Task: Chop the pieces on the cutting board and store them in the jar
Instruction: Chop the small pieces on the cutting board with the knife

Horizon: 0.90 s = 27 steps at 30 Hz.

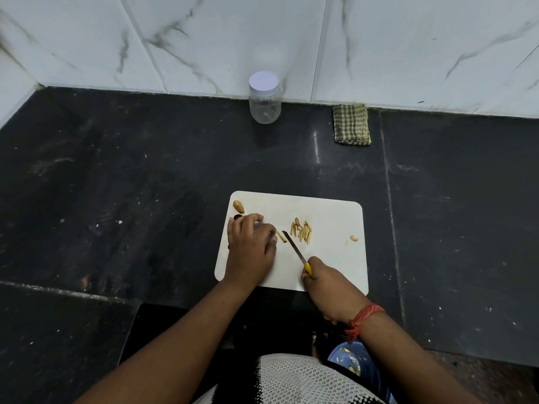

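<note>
While the white rounded-corner plastic cutting board (329, 211) sat flat on the glossy black stone table (145, 176), everything else was easiest to place from that board. The left hand (250, 243) rested on the board's left side, palm down, fingers curled over something near a single pale strip (281, 236); honestly couldn't tell what was under them or if they were pinching it. The right hand (329, 287) hung over the board's near edge with its fingers wrapped round the yellow handle of a thin-bladed knife (294, 247), the blade angled up and left with its tip just beside that lone strip. A little pile of tan-yellow cut strips (302, 230) lay near the middle of the board, just right of the knife tip. One uncut brownish knobby piece (238, 206) sat in the board's far left corner, and a couple of small scraps (353, 238) were close to its right edge.

The clear round plastic jar (264, 97) with a white lid on it stood well beyond the board's far edge, right up against the white marble-look wall tiles (204, 39). A folded green checked cloth (351, 124) lay beyond the board's far right corner, also by the wall. A red thread band (364, 316) was on the right wrist, and a blue tub (350, 360) with bits in it showed below the board's near edge.
</note>
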Tool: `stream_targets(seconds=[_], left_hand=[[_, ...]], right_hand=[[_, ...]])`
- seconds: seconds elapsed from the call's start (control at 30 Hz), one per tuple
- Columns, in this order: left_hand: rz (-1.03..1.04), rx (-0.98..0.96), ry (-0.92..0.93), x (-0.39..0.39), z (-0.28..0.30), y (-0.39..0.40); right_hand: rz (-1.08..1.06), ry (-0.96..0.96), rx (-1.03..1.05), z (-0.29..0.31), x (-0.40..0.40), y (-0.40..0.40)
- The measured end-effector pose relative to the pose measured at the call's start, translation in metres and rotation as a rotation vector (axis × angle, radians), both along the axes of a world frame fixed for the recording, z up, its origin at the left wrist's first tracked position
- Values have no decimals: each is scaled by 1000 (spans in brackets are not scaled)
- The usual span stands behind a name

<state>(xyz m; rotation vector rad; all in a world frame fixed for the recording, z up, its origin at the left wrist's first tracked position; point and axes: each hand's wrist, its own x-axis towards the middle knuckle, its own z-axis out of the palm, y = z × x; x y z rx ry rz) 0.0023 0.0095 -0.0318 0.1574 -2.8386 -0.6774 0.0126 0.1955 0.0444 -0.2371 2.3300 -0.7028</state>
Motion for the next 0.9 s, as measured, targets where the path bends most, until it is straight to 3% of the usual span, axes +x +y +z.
stream_targets(seconds=[0.27, 0.9], left_hand=[[1, 34, 7, -4, 2, 1], [-122, -66, 7, -38, 10, 11]], right_hand=[[38, 14, 40, -1, 4, -4], [-225, -58, -67, 16, -10, 16]])
